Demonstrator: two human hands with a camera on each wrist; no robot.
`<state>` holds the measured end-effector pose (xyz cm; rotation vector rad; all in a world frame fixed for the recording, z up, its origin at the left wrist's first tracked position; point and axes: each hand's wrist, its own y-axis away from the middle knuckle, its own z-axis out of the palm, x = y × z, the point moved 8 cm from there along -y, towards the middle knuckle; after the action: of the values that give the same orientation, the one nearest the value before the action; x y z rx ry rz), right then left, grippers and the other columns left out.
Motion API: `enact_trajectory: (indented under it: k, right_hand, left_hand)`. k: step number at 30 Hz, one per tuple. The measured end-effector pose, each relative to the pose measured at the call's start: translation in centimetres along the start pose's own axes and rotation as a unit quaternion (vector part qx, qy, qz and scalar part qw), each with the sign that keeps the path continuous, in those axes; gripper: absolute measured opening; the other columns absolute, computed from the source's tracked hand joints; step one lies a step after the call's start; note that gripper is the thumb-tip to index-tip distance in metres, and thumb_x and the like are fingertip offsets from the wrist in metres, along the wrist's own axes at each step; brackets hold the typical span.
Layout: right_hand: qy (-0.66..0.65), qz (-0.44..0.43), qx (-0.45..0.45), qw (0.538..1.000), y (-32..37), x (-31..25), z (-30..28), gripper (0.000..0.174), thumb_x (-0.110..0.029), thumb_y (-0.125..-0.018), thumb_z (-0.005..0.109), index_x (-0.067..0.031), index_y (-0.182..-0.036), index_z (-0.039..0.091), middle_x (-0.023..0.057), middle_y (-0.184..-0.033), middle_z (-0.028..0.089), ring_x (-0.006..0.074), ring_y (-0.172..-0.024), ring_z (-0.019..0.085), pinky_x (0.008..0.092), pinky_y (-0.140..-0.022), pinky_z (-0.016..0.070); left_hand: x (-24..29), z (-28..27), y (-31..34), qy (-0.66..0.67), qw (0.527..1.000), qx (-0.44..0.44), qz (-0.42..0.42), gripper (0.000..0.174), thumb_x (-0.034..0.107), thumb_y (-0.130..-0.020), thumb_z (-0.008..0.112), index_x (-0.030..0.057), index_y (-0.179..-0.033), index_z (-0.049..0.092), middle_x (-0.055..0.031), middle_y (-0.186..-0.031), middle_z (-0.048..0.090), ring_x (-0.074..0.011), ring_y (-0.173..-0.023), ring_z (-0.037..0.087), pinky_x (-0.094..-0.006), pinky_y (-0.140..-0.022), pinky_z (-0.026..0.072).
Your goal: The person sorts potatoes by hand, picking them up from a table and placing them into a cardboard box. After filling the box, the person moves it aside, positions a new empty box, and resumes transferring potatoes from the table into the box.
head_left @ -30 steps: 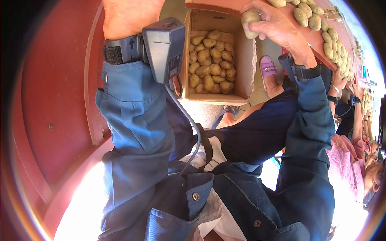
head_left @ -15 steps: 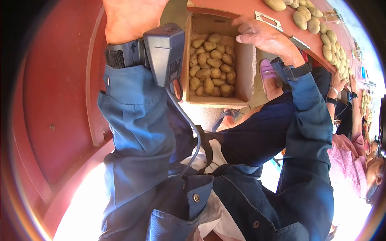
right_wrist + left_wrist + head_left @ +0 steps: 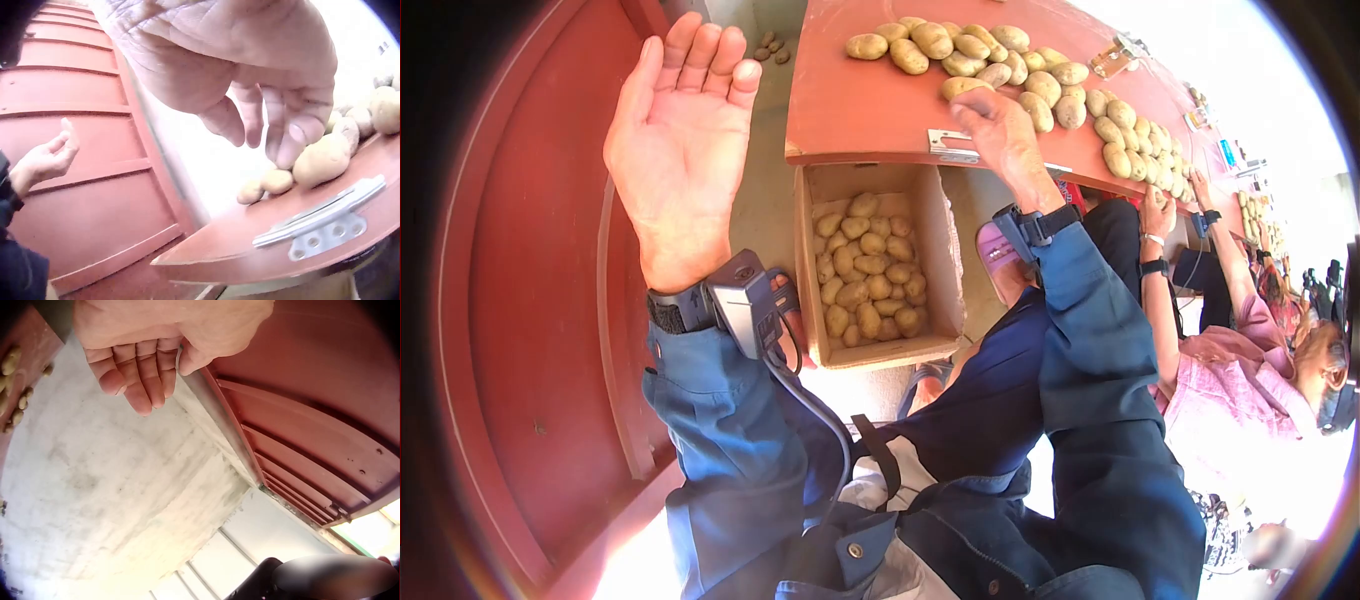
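Observation:
My left hand is raised beside the red panel with its palm up and fingers straight, holding nothing; the left wrist view shows the same empty hand. My right hand reaches over the edge of the red table, fingers loosely bent and empty. Its fingertips hover just at a pale potato at the near end of a long row of potatoes. Below the table edge stands an open cardboard box partly filled with potatoes.
A metal bracket is screwed to the table edge. A red ribbed panel rises on my left. A pink sandal lies beside the box. Another person in pink sits to the right, hands on the table.
My right hand carried a potato to the box, let it go, and has returned empty to the row on the table. My left hand has come into view, open.

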<state>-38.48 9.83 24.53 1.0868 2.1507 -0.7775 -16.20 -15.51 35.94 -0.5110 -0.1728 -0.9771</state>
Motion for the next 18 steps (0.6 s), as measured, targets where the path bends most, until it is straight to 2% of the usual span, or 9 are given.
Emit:
enact_trajectory:
  k: [1, 2, 5, 6, 10, 13, 16, 18]
  right_hand:
    - [0.023, -0.030, 0.068, 0.997, -0.8, 1.0, -1.7, 0.026, -0.024, -0.093, 0.066, -0.0034, -0.109, 0.072, 0.0172, -0.093, 0.075, 0.0260, -0.085, 0.073, 0.0375, -0.078, 0.0560]
    - [0.055, 0.017, 0.079, 0.995, -1.4, 2.5, -3.2, 0.031, -0.025, -0.091, 0.067, -0.0062, -0.115, 0.070, 0.0189, -0.109, 0.073, 0.0311, -0.102, 0.071, 0.0423, -0.088, 0.0547]
    - [0.237, 0.083, 0.152, 0.956, -1.2, 3.4, -7.0, 0.045, -0.025, -0.089, 0.068, -0.0108, -0.132, 0.063, 0.0197, -0.132, 0.063, 0.0363, -0.122, 0.061, 0.0484, -0.100, 0.0496]
    - [0.241, 0.117, 0.114, 0.957, -1.8, 5.5, -7.1, 0.057, -0.027, -0.089, 0.069, -0.0149, -0.143, 0.053, 0.0190, -0.144, 0.052, 0.0408, -0.134, 0.050, 0.0534, -0.107, 0.0445]
    - [0.265, 0.120, 0.103, 0.951, -2.6, 9.7, -6.5, 0.059, -0.030, -0.088, 0.074, -0.0159, -0.141, 0.053, 0.0187, -0.141, 0.053, 0.0417, -0.133, 0.050, 0.0536, -0.106, 0.0463]
    - [0.266, 0.135, 0.080, 0.951, -2.6, 9.9, -6.9, 0.063, -0.031, -0.087, 0.075, -0.0191, -0.145, 0.051, 0.0182, -0.147, 0.050, 0.0410, -0.132, 0.052, 0.0529, -0.105, 0.0473]
    - [0.261, 0.153, 0.106, 0.947, -2.7, 10.6, -7.4, 0.059, -0.030, -0.085, 0.076, -0.0206, -0.140, 0.056, 0.0184, -0.140, 0.058, 0.0418, -0.124, 0.059, 0.0524, -0.101, 0.0490]
    - [0.215, 0.144, 0.107, 0.960, -3.0, 12.0, -7.6, 0.053, -0.030, -0.086, 0.075, -0.0169, -0.134, 0.060, 0.0159, -0.126, 0.066, 0.0382, -0.113, 0.065, 0.0485, -0.094, 0.0524]
  left_hand:
    - [-0.1, 0.2, 0.0, -0.004, 1.000, 0.008, 0.001, 0.027, 0.018, -0.105, 0.055, -0.0045, -0.120, 0.063, -0.0141, -0.109, 0.067, -0.0266, -0.106, 0.061, -0.0413, -0.089, 0.0467]
    - [-0.1, 0.3, 0.0, -0.008, 1.000, 0.016, 0.003, 0.027, 0.018, -0.105, 0.055, -0.0043, -0.119, 0.063, -0.0138, -0.108, 0.067, -0.0264, -0.105, 0.061, -0.0412, -0.089, 0.0469]
    - [-0.3, 0.5, -0.1, -0.017, 0.999, 0.039, 0.006, 0.027, 0.018, -0.105, 0.056, -0.0037, -0.118, 0.064, -0.0133, -0.106, 0.067, -0.0258, -0.103, 0.062, -0.0406, -0.087, 0.0476]
    - [-0.3, 0.5, -0.1, -0.020, 0.999, 0.045, 0.008, 0.027, 0.019, -0.105, 0.056, -0.0034, -0.118, 0.064, -0.0131, -0.105, 0.067, -0.0256, -0.102, 0.062, -0.0404, -0.087, 0.0478]
    - [-0.3, -0.1, -0.2, -0.024, 0.999, 0.042, -0.001, 0.030, 0.024, -0.104, 0.059, -0.0025, -0.115, 0.066, -0.0132, -0.104, 0.069, -0.0257, -0.103, 0.065, -0.0401, -0.089, 0.0501]
    - [-0.3, -0.1, -0.3, -0.031, 0.998, 0.047, 0.002, 0.029, 0.024, -0.104, 0.059, -0.0023, -0.114, 0.067, -0.0131, -0.103, 0.069, -0.0255, -0.103, 0.065, -0.0401, -0.088, 0.0502]
    - [-0.3, -0.1, -0.4, -0.033, 0.998, 0.050, 0.005, 0.029, 0.024, -0.104, 0.059, -0.0022, -0.114, 0.067, -0.0130, -0.103, 0.069, -0.0252, -0.102, 0.064, -0.0398, -0.088, 0.0500]
    - [-0.3, -0.2, -0.4, -0.030, 0.998, 0.052, 0.007, 0.029, 0.024, -0.104, 0.059, -0.0022, -0.114, 0.067, -0.0129, -0.104, 0.069, -0.0250, -0.102, 0.064, -0.0397, -0.088, 0.0499]
